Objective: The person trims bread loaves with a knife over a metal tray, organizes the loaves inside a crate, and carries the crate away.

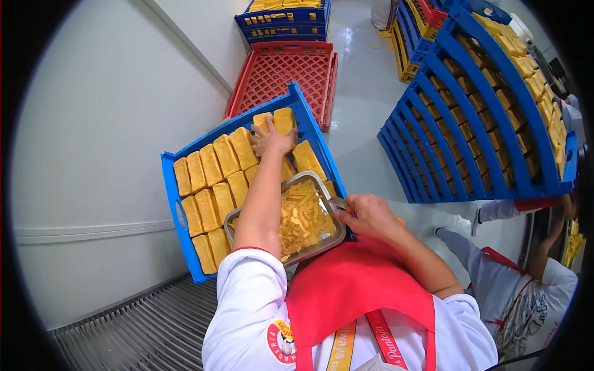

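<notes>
My left hand (272, 141) reaches across the blue crate (314, 106), its fingers spread around the near ends of two golden bread loaves (284, 120) at the far corner. More loaves (210, 162) lie in rows in that crate. A metal tray (334, 238) full of yellow trimmings (301, 213) rests over the crate's near side, partly covered by my left forearm. By the tray's right rim, my right hand (371, 216) is closed around an orange-handled tool with a short metal blade (338, 203). Its exact kind is mostly hidden by my fingers.
Beyond the crate stand red crates (281, 68) and a blue stack (284, 23). A tall blue crate stack (473, 117) full of loaves rises at the right. A co-worker (526, 290) stands at lower right. A white wall (111, 123) runs along the left.
</notes>
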Demonstrator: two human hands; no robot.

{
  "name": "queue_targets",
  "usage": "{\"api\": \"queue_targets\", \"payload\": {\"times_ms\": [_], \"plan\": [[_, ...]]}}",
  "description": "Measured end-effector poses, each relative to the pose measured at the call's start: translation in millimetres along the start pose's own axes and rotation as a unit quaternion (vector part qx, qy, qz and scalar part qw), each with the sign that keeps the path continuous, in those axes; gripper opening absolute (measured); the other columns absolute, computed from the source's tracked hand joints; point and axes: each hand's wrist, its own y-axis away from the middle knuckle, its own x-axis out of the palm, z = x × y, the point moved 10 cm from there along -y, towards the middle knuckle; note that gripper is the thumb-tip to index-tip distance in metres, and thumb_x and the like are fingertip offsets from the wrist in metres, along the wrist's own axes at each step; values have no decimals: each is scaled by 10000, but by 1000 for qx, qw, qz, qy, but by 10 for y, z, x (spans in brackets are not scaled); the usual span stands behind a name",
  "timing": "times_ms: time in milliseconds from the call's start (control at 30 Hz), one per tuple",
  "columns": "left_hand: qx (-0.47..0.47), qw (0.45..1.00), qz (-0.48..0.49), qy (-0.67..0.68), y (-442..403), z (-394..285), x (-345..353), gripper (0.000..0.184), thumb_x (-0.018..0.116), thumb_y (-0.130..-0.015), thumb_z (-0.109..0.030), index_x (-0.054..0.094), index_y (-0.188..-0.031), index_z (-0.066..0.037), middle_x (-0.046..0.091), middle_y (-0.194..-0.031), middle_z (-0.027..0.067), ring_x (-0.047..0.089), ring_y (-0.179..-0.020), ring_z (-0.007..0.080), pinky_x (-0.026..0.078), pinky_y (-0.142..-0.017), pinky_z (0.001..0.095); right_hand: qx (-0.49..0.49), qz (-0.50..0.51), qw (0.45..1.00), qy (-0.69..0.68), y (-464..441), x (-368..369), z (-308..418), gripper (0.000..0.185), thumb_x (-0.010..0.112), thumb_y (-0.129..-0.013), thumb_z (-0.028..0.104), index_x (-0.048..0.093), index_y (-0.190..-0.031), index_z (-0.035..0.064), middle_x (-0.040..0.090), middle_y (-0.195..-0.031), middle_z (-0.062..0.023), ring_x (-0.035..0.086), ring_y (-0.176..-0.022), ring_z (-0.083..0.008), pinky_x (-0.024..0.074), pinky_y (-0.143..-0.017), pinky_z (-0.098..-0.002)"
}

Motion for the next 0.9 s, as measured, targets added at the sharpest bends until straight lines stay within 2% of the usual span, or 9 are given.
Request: {"api": "queue_targets", "payload": {"times_ms": [133,267,300,400,467,600,700,767,900], "plan": [[36,999,-34,21,-25,98,74,988,478,-843,-770,122,-1596,-239,28,-1640,213,167,-1477,466,241,-1163,555,-3,-1,1000,4,-160,11,-58,341,692,-854,333,645,-805,-1,664,-760,-207,653,-745,-408,498,-664,-483],[226,972,-22,55,273,214,-192,849,564,-856,-657,430,-1480,-97,323,-1534,290,316,-1427,433,293,-1157,491,19,6,1000,-1,-283,71,41,280,663,-825,271,620,-863,-3,661,-790,-229,652,-777,-426,516,-708,-517],[253,960,-93,79,514,370,-374,808,625,-849,-586,482,-1432,-45,429,-1462,299,379,-1396,410,318,-1150,446,12,-3,1000,-14,-334,155,33,277,653,-826,257,615,-886,-10,656,-826,-248,654,-804,-431,522,-712,-516],[225,959,-108,133,1157,969,-651,725,726,-839,-399,497,-1385,19,474,-1425,289,399,-1370,415,320,-1142,464,22,22,999,-22,-457,361,5,248,624,-820,200,612,-908,-31,649,-908,-277,662,-875,-434,539,-743,-511],[180,966,-140,123,1360,1625,-548,745,721,-843,-416,485,-1382,41,468,-1425,286,411,-1350,423,340,-1122,471,44,-52,997,21,-467,458,-18,261,627,-786,157,625,-953,-44,662,-923,-254,685,-846,-407,557,-722,-489],[-32,978,43,200,1705,2515,9,614,731,-843,-367,566,-1219,89,590,-1216,293,594,-1100,402,446,-968,425,47,-34,990,129,-507,760,-15,276,643,-739,123,678,-961,-37,675,-960,-219,710,-811,-359,574,-661,-444],[-25,979,43,197,1614,2881,571,508,720,-856,-289,567,-1175,76,628,-1143,252,633,-985,361,475,-897,403,45,-14,988,145,-398,833,75,255,646,-720,111,703,-929,-24,691,-934,-205,716,-810,-348,574,-644,-434],[30,927,-18,373,1453,3020,790,449,650,-868,-202,545,-1198,84,648,-1123,212,644,-941,364,481,-881,425,74,-13,987,144,-323,875,7,239,646,-713,106,713,-907,-17,700,-912,-199,715,-815,-348,574,-648,-437],[99,931,-31,350,936,3346,954,460,583,-838,-137,527,-1241,77,644,-1111,171,658,-858,271,535,-742,377,76,-90,992,43,-162,642,-14,195,644,-682,89,714,-827,-22,706,-847,-217,707,-799,-371,564,-653,-457]]}}
